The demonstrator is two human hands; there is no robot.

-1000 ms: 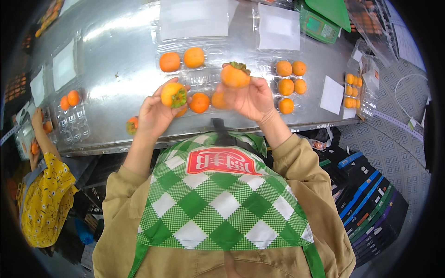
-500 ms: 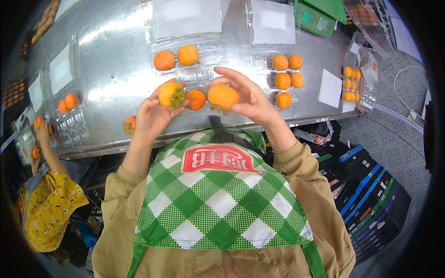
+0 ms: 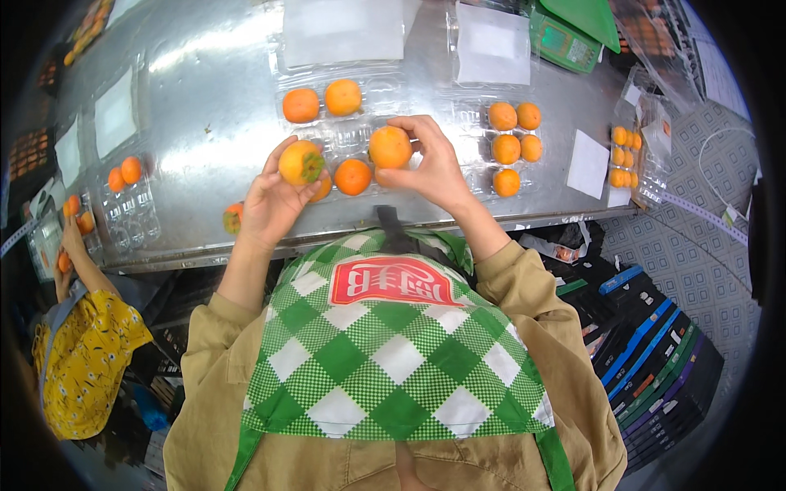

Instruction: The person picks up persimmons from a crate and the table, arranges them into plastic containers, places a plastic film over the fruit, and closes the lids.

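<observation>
My left hand (image 3: 270, 204) grips an orange persimmon (image 3: 300, 162) with a green calyx, held just above the table's near edge. In my right hand (image 3: 430, 168) is another orange persimmon (image 3: 390, 147), low over the clear plastic tray (image 3: 360, 131) in front of me. That tray holds two persimmons (image 3: 321, 101) in its far row and one persimmon (image 3: 353, 176) in its near row between my hands. A further orange fruit (image 3: 322, 190) is half hidden behind my left hand.
The metal table (image 3: 213, 123) also carries a second tray with several persimmons (image 3: 512, 141), white label sheets (image 3: 588, 162), a small pack of fruit (image 3: 625, 157) and a green scale (image 3: 565, 37) at the far right. A loose persimmon (image 3: 233, 218) lies near the edge. Another person in yellow (image 3: 82, 360) works at the left beside a tray (image 3: 123, 204).
My right hand has lowered its persimmon from in front of my chest toward the tray. The left hand has kept its persimmon almost still.
</observation>
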